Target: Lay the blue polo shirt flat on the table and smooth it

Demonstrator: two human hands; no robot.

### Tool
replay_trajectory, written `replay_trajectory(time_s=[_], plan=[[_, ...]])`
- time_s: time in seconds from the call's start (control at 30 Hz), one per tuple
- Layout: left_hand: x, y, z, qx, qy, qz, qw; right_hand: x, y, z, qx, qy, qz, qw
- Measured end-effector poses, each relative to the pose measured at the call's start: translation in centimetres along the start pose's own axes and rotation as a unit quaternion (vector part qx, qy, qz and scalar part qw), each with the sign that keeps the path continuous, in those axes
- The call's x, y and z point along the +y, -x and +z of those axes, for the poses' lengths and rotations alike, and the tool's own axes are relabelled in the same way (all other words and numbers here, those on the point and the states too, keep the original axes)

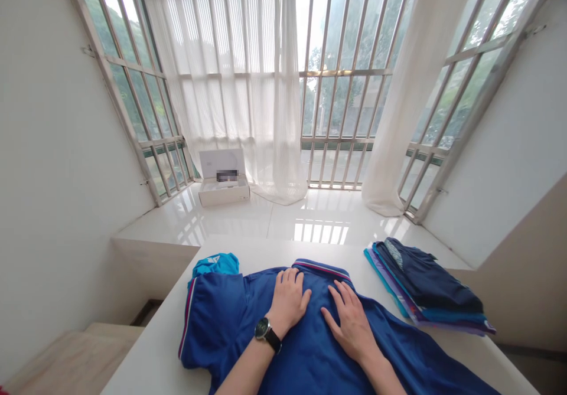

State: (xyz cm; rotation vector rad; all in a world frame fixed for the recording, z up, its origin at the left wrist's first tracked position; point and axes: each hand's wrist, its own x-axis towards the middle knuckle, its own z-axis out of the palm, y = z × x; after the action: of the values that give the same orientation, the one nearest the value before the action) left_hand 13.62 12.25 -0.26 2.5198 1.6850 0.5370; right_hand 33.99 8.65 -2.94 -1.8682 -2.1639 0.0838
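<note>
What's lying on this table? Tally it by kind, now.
Polo shirt: 1
Turquoise bundle: 1
Folded stack: 1
Total: 3

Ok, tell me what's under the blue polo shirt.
The blue polo shirt lies on a white table, with a bright blue cloth poking out at its far left. The shirt hides how far that cloth runs underneath.

White table (pixel 150 353) w/ blue polo (pixel 310 348), teal cloth (pixel 215 264) & folded clothes stack (pixel 425 283).
</note>
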Motion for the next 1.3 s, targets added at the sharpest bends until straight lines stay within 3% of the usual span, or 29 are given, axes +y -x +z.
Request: replay_trajectory(time_s=[0.27,0.43,0.73,1.0,1.3], plan=[[-0.2,0.8,2.3,-0.039,0.014,0.036,0.998,-0.3,-0.3,0.3,-0.068,0.022,0.023,0.997],[-0.1,0.8,1.6,-0.038,0.030,0.028,0.998,-0.1,-0.4,0.5,-0.053,0.019,0.015,0.998],[0.1,0.7,0.8,-0.057,0.053,0.021,0.997,0.4,-0.3,1.1,0.033,0.013,0.006,0.999],[0.3,0.8,0.3,-0.077,0.067,0.011,0.995,0.2,-0.5,1.2,-0.022,0.030,0.033,0.999],[0.5,0.8,-0.3,-0.068,0.065,0.012,0.996,0.1,-0.6,1.0,-0.024,0.033,0.035,0.999]])
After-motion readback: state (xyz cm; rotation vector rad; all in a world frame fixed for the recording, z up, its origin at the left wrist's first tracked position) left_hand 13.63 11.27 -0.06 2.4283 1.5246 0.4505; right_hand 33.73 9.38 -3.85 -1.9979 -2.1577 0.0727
